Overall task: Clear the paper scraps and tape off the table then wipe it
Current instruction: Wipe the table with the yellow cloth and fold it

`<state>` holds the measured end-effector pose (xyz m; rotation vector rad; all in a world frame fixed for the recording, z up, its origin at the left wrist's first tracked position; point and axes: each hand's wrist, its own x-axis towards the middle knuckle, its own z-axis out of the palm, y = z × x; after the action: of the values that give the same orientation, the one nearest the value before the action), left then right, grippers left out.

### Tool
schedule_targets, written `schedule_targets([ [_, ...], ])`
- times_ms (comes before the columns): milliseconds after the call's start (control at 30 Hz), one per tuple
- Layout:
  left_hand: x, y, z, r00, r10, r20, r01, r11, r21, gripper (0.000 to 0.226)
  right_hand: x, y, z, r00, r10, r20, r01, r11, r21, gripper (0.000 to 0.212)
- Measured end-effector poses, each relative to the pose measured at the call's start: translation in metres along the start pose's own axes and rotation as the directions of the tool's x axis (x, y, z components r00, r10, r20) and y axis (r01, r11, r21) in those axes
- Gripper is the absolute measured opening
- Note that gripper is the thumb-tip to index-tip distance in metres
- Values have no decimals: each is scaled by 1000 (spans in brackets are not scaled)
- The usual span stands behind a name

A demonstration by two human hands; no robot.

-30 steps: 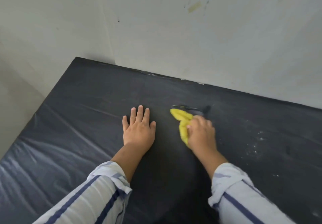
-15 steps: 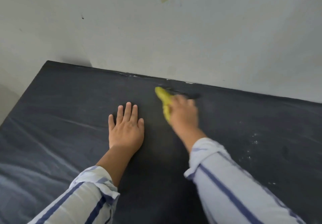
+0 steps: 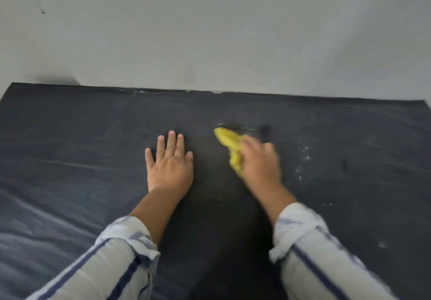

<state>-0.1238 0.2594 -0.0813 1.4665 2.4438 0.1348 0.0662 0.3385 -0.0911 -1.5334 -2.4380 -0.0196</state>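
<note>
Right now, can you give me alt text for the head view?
The right hand presses a yellow cloth onto a dark table against a pale wall. The left hand lies flat beside it, and white specks dot the surface on the right.

Matt dark sheet-covered table (image 3: 70, 136), creased with faint sheen, soft yellow cloth (image 3: 229, 144), matt wall (image 3: 233, 31)

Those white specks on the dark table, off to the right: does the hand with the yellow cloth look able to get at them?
Probably yes. The right hand holds the yellow cloth on the table, with the white specks just beyond its outer side. Only bare tabletop lies between them.
</note>
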Motion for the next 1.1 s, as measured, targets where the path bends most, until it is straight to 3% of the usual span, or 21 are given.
schedule_targets([
  [33, 1, -3, -1, 1000, 9, 8, -9, 1000, 8, 56, -2, 39, -5, 994, 107, -27, -108, 992, -69, 44],
  [100, 3, -5, -2, 1000, 16, 18, -16, 1000, 16, 56, -7, 113, -22, 915, 402, -36, -403, 910, -97, 53],
  [167, 0, -1, -1, 1000, -16, 7, 16, 1000, 3, 56, -6, 137, -40, 860, 509, -42, -511, 853, -105, 53],
  [233, -11, 12, 3, 999, -41, 5, 41, 999, -23, 56, -3, 100, -46, 869, 490, -68, -491, 871, 11, 40],
  [300, -33, 33, 12, 1000, -12, 6, 12, 999, -30, 56, -19, 34, -40, 948, 315, -31, -309, 941, 138, 33],
  [367, -58, 48, 22, 1000, 24, 2, -24, 999, -24, 56, -58, -15, -25, 997, 77, 13, -78, 991, 107, 28],
  [433, -73, 52, 28, 1000, 25, -6, -25, 1000, -2, 57, -82, 3, -19, 999, -33, 28, 31, 997, 72, 34],
  [533, -74, 49, 28, 1000, 15, -12, -15, 1000, 22, 57, -88, 102, -29, 988, 151, -14, -152, 985, -78, 45],
  [600, -73, 49, 29, 1000, 15, -22, -14, 1000, 25, 57, -88, 167, -45, 910, 412, -56, -415, 903, -111, 48],
  [667, -73, 50, 30, 999, 20, -33, -20, 1000, 15, 56, -80, 180, -57, 852, 517, -85, -522, 851, -55, 44],
  [733, -75, 49, 29, 997, 54, -53, -55, 998, -17, 54, -74, 133, -57, 891, 447, -78, -449, 894, 0, 40],
  [800, -83, 46, 29, 994, 85, -63, -88, 995, -36, 53, -94, 56, -49, 974, 224, -32, -221, 971, 88, 33],
  [867, -101, 44, 31, 995, 87, -57, -88, 996, -5, 54, -135, -2, -39, 1000, 11, -10, -10, 990, 139, 30],
  [933, -122, 40, 35, 997, 73, -21, -72, 997, 33, 57, -162, 6, -35, 996, -82, -23, 84, 990, 114, 30],
  [1000, -133, 32, 38, 997, 78, -12, -77, 995, 61, 59, -166, 65, -37, 998, 30, -48, -27, 999, 47, 37],
  [1100, -132, 26, 36, 996, 91, -19, -90, 994, 61, 58, -170, 164, -60, 912, 399, -92, -407, 909, -94, 49],
])
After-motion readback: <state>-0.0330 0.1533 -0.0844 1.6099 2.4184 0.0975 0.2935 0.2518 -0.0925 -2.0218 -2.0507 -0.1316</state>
